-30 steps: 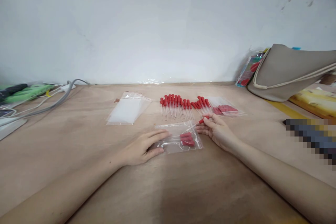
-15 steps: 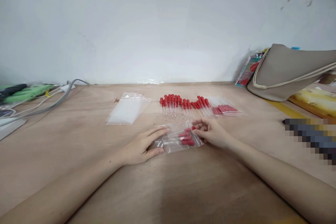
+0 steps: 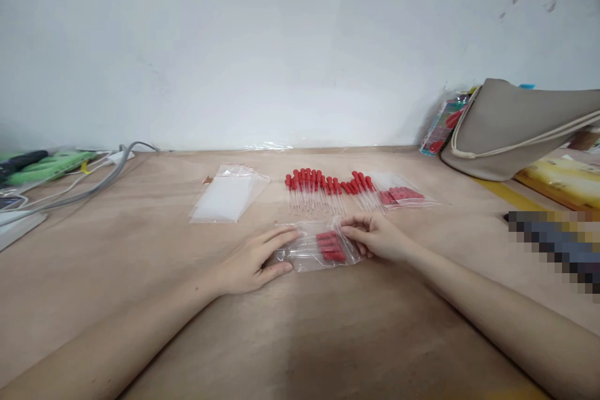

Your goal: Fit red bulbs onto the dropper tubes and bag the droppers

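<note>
A clear zip bag (image 3: 307, 259) lies flat in front of me, holding several droppers (image 3: 330, 249) with red rubber bulbs toward the right and clear tubes toward the left. Stretched over the bag's left end, my left hand (image 3: 250, 262) rests with its thumb and fingers apart. My right hand (image 3: 377, 237) pinches the bag's right end, its lower fingertips partly hidden. Beyond the bag, loose red-bulbed droppers (image 3: 312, 184) lie in a row. To their right is a filled zip bag (image 3: 407, 195); to the left, a stack of flat zip bags (image 3: 227, 197).
Grey and white cables (image 3: 105, 181) and a green object (image 3: 56, 165) lie at the far left. A taupe drawstring bag (image 3: 515, 128) and a printed package (image 3: 443, 125) stand at the back right. A white wall (image 3: 300, 50) rises behind the table (image 3: 225, 337).
My right hand has let go of a dropper's red bulb, which now lies inside the bag beside the others. Its fingers have closed on the bag's edge. My left hand stays put.
</note>
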Tool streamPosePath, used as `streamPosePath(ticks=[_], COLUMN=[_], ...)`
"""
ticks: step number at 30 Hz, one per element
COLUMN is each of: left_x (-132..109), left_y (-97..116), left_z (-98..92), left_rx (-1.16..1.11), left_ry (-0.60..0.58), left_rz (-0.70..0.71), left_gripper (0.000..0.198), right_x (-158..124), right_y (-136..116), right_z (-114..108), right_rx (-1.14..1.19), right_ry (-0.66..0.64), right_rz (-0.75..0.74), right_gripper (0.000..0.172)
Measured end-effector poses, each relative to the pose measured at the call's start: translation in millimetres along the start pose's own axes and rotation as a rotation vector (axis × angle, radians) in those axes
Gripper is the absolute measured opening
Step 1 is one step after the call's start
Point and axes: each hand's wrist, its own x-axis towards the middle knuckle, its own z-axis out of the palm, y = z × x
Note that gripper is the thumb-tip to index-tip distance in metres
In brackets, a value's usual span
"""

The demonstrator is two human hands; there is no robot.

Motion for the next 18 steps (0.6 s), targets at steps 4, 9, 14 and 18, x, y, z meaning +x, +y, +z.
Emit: streamPosePath(ticks=[4,9,14,18], left_x=[0.2,1.3,1.6,1.8], left_y=[-0.9,-4.2,-3.7,-3.4], left_z=[0.4,2.2,1.9,2.0], left_rx=[-0.003,-0.017,-0.003,0.003], left_ry=[-0.01,-0.014,-0.01,0.009], left_rz=[-0.006,0.026,0.041,0.05], left_gripper=[0.047,0.047,0.047,0.047], right_x=[10.2,40.9,64.2,69.9], right_y=[2.3,-4.4,-22.9,-30.6], right_z=[-16.3,-40.5,-32.7,-20.2], right_rx=[-0.167,-0.742,-1.121,-1.197], right_ry=[0.179,0.504,0.508,0.471], right_rz=[-0.053,-0.334,-0.105,0.081], right_gripper=[0.022,0.014,0.022,0.029])
